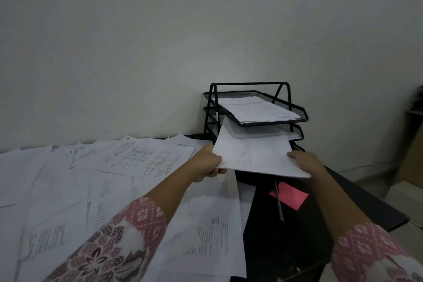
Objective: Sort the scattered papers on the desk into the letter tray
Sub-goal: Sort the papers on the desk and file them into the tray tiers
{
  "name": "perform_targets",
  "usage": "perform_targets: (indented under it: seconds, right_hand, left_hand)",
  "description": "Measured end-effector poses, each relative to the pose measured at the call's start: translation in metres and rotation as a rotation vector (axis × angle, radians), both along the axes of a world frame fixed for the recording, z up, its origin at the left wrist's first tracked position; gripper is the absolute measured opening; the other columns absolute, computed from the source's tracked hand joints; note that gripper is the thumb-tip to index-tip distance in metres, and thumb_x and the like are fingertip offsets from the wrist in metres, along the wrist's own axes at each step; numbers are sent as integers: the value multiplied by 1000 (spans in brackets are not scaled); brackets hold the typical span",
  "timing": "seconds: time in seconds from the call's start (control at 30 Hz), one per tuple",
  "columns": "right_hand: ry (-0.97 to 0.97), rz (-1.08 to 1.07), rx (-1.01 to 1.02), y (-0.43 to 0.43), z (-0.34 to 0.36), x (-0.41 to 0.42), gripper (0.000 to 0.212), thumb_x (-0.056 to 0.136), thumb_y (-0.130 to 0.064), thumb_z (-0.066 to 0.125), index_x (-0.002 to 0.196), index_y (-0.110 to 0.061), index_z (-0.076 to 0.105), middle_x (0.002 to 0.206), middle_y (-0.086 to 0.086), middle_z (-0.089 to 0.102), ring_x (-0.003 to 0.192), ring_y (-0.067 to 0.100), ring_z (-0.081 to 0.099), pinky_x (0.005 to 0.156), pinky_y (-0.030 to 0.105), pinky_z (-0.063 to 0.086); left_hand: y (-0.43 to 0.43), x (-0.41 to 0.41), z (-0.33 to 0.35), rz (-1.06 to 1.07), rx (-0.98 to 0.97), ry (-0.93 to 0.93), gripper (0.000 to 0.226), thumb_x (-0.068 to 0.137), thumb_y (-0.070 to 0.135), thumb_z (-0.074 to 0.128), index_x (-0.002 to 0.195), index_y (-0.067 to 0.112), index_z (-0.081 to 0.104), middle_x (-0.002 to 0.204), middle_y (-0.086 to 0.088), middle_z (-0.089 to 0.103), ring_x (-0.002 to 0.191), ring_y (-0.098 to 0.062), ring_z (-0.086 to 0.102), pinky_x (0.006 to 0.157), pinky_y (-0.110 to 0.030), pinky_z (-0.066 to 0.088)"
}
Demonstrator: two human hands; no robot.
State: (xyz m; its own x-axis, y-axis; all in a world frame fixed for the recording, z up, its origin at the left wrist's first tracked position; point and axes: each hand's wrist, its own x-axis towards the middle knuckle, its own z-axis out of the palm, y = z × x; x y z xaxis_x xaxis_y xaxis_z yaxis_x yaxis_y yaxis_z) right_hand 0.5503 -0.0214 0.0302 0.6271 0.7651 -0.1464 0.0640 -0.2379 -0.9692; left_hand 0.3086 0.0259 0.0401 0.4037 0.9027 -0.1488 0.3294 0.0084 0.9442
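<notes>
I see a black desk (297,247), its left side covered by loose white printed papers (91,190). The black three-tier wire-mesh letter tray (295,107) stands at the far right. One white sheet (254,153) reaches under the tray's top tier. My left hand (206,165) and right hand (306,162) pinch its side edges.

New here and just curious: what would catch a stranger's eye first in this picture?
The left hand and right hand hold a sheet, its far end under the top tier of the letter tray by the wall. Loose papers blanket the desk's left side; a pink note lies right.
</notes>
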Motion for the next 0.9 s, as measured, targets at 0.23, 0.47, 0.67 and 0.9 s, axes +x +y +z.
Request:
perform_targets:
  seconds: [0.23, 0.47, 0.67, 0.9]
  right_hand:
    - [377, -2, 101, -2, 3, 12, 10, 90, -8, 57, 83, -5, 51, 80, 11, 51, 67, 21, 51, 40, 24, 49]
    - [647, -122, 390, 5, -6, -2, 10, 89, -6, 56, 79, -7, 53, 80, 10, 57, 64, 18, 55, 37, 15, 45]
    - [465, -115, 393, 12, -13, -6, 11, 92, -3, 47, 102, -5, 48, 80, 7, 56, 57, 17, 59, 39, 17, 45]
    - [133, -153, 323, 31, -8, 13, 15, 91, 6, 43, 84, -6, 48, 74, 14, 55, 46, 16, 58, 35, 15, 43]
  left_hand:
    - [16, 41, 2, 147, -50, -114, 35, 88, -3, 30, 118, 4, 47, 113, -18, 56, 64, -18, 61, 33, -13, 35]
    - [22, 68, 5, 234, -55, -162, 40, 91, -4, 35, 131, 3, 33, 95, -8, 45, 64, -16, 48, 41, -20, 41]
    - [28, 77, 1, 185, 36, -121, 45, 97, 10, 37, 140, 4, 25, 127, -16, 46, 85, -29, 62, 71, -37, 58]
    - [36, 68, -28, 119, 618, 351, 46, 101, 37, 30, 120, 2, 52, 131, -17, 35, 120, -34, 35, 106, -41, 29]
